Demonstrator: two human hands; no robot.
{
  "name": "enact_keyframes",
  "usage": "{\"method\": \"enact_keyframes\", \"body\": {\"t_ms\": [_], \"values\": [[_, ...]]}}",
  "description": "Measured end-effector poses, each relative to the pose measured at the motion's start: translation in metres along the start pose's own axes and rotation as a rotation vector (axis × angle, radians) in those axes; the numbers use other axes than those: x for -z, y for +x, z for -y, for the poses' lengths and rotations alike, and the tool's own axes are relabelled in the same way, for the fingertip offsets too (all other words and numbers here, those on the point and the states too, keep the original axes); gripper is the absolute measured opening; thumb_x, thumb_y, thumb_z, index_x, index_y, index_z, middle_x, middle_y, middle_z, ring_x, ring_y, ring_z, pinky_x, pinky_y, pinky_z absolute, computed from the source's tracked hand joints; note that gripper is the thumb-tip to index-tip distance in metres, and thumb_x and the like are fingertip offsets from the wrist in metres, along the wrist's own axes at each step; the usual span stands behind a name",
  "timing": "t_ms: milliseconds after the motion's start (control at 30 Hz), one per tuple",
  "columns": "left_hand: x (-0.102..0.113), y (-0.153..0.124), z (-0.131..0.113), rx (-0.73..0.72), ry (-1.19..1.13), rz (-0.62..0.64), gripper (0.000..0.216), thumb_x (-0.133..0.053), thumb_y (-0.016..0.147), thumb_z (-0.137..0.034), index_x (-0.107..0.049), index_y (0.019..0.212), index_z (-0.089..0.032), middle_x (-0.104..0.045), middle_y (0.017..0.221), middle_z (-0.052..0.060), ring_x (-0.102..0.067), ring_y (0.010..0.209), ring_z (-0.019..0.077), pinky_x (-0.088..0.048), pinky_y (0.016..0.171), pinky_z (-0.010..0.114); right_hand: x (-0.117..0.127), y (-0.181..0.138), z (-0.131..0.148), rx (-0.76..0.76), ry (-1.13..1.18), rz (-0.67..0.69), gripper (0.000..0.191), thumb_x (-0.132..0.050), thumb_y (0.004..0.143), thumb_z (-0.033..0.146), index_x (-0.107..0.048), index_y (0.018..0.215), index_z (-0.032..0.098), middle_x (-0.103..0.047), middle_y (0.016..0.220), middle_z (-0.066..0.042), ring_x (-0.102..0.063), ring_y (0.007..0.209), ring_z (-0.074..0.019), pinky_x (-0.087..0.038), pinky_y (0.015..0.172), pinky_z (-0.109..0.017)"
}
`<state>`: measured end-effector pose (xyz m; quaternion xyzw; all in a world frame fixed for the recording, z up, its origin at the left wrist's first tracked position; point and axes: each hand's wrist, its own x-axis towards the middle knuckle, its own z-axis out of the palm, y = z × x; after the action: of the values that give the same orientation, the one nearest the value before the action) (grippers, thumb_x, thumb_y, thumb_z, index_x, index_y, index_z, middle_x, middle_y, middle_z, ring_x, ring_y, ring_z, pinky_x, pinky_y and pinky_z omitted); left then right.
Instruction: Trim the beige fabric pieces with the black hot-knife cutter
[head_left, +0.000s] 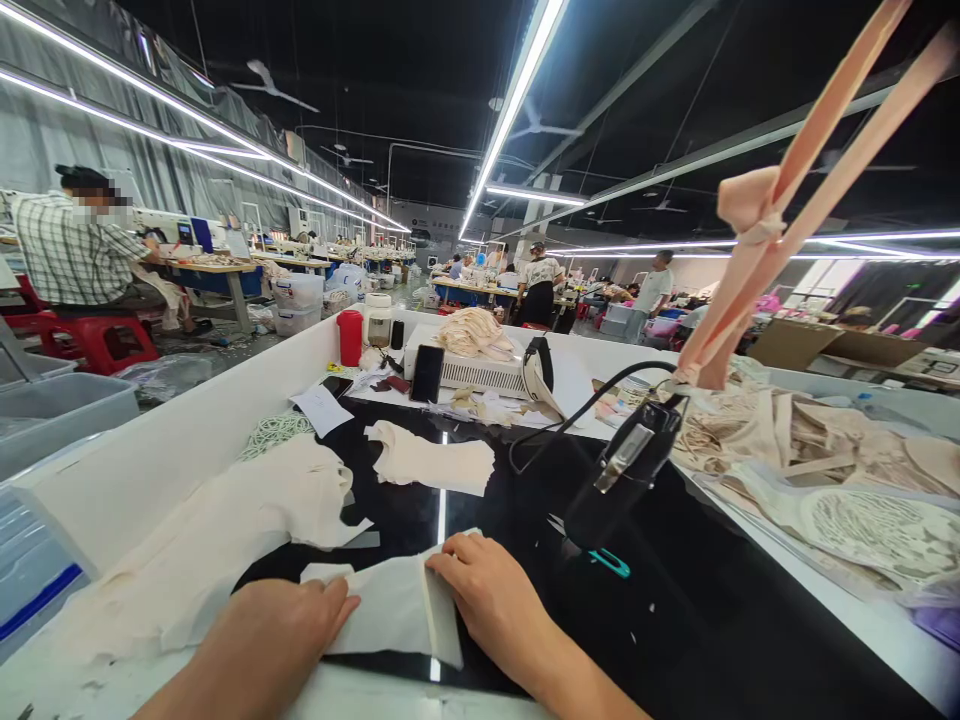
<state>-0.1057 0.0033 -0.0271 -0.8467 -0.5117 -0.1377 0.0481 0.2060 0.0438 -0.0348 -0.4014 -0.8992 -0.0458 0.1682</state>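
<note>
A cream fabric piece (390,605) lies on the glossy black work surface between my hands. My left hand (281,630) has its fingers closed on the piece's left end. On the right end, my right hand (484,590) grips the fabric by a folded edge with bent fingers. Just beyond lies a small stack of cut cream pieces (431,458). A large heap of cream fabric (225,520) spreads to the left of my left hand. Right of my right hand are turquoise-handled thread snips (611,563), partly behind a hanging black device (626,470) with a metal plate.
Peach fabric straps (757,230) hold the black device up by its cable. At the back stand a white ventilated box (480,372) with folded fabric on top, a phone (427,373) and a red container (349,337). Beige fabric (817,430) is piled right. A seated person (75,245) works far left.
</note>
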Motion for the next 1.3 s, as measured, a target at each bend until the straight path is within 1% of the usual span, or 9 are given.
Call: {"method": "enact_keyframes", "body": {"t_ms": [133,200,300,433,633,733,867,1067,1300], "values": [[0.007,0.018,-0.026,-0.334,0.048,-0.224,0.037,-0.046,0.115,-0.011,-0.071,0.090,-0.023,-0.075,0.081,0.004,-0.072,0.069,0.0230,-0.050,0.063,0.035,0.004,0.000,0.003,-0.001,-0.010,-0.013,0.039,-0.062,0.102,-0.003,-0.076,0.122,0.027,-0.080,0.112,-0.002,-0.074,0.097,-0.0203,-0.050,0.084,-0.033],[0.004,0.028,-0.043,-0.428,-0.003,-0.247,0.025,-0.053,0.111,-0.007,-0.072,0.102,-0.022,-0.078,0.094,0.004,-0.075,0.081,0.0228,-0.058,0.073,0.035,0.006,0.000,0.005,0.001,-0.016,-0.013,0.038,-0.061,0.104,-0.002,-0.076,0.124,0.027,-0.080,0.112,-0.002,-0.074,0.099,-0.0204,-0.050,0.086,-0.033],[-0.006,0.037,-0.061,-0.495,-0.081,-0.233,0.011,-0.067,0.109,-0.013,-0.071,0.113,-0.023,-0.082,0.108,0.003,-0.077,0.093,0.0219,-0.062,0.085,0.034,0.006,0.000,0.002,-0.002,-0.031,-0.001,0.030,-0.064,0.106,0.003,-0.077,0.118,0.027,-0.080,0.110,-0.002,-0.075,0.099,-0.0202,-0.051,0.085,-0.033],[-0.019,0.036,-0.068,-0.510,-0.084,-0.268,0.014,-0.080,0.108,-0.027,-0.071,0.117,-0.023,-0.084,0.120,0.003,-0.077,0.101,0.0226,-0.063,0.089,0.035,0.006,0.000,-0.009,-0.056,-0.076,-0.007,0.029,-0.064,0.105,0.002,-0.078,0.115,0.026,-0.080,0.108,-0.002,-0.074,0.095,-0.0212,-0.049,0.080,-0.034],[-0.021,0.032,-0.061,-0.502,-0.136,-0.335,0.027,-0.085,0.107,-0.030,-0.070,0.129,-0.024,-0.084,0.131,0.001,-0.076,0.112,0.0219,-0.063,0.100,0.034,0.011,-0.002,-0.014,-0.106,-0.111,-0.048,0.038,-0.057,0.101,-0.005,-0.079,0.115,0.023,-0.081,0.111,-0.006,-0.074,0.095,-0.0223,-0.051,0.082,-0.034],[-0.022,0.032,-0.059,-0.525,-0.128,-0.313,0.029,-0.084,0.109,-0.036,-0.070,0.131,-0.024,-0.083,0.131,0.002,-0.076,0.116,0.0222,-0.062,0.103,0.033,0.010,-0.002,-0.004,-0.043,-0.085,-0.052,0.039,-0.060,0.102,-0.002,-0.079,0.121,0.027,-0.082,0.117,-0.003,-0.076,0.099,-0.0204,-0.054,0.085,-0.032],[-0.019,0.032,-0.060,-0.517,-0.116,-0.266,0.033,-0.084,0.109,-0.038,-0.069,0.135,-0.023,-0.082,0.133,0.004,-0.074,0.122,0.0234,-0.061,0.109,0.034,0.011,-0.001,-0.001,0.006,-0.066,-0.061,0.037,-0.066,0.101,0.002,-0.080,0.119,0.031,-0.084,0.112,0.001,-0.078,0.095,-0.0192,-0.055,0.080,-0.031],[-0.008,0.029,-0.064,-0.521,-0.144,-0.202,0.037,-0.087,0.107,-0.035,-0.069,0.136,-0.021,-0.081,0.139,0.006,-0.074,0.125,0.0255,-0.061,0.111,0.038,0.025,-0.013,-0.025,-0.056,-0.102,-0.156,0.047,-0.052,0.099,-0.006,-0.079,0.128,0.020,-0.084,0.118,-0.012,-0.078,0.095,-0.0264,-0.060,0.079,-0.039],[-0.009,0.030,-0.065,-0.517,-0.172,-0.193,0.042,-0.090,0.104,-0.036,-0.069,0.137,-0.020,-0.081,0.139,0.006,-0.074,0.127,0.0279,-0.062,0.110,0.041,0.045,-0.028,-0.007,0.044,-0.062,-0.237,0.045,-0.048,0.104,-0.005,-0.077,0.126,0.021,-0.086,0.116,-0.007,-0.082,0.099,-0.0218,-0.066,0.082,-0.035]]}}
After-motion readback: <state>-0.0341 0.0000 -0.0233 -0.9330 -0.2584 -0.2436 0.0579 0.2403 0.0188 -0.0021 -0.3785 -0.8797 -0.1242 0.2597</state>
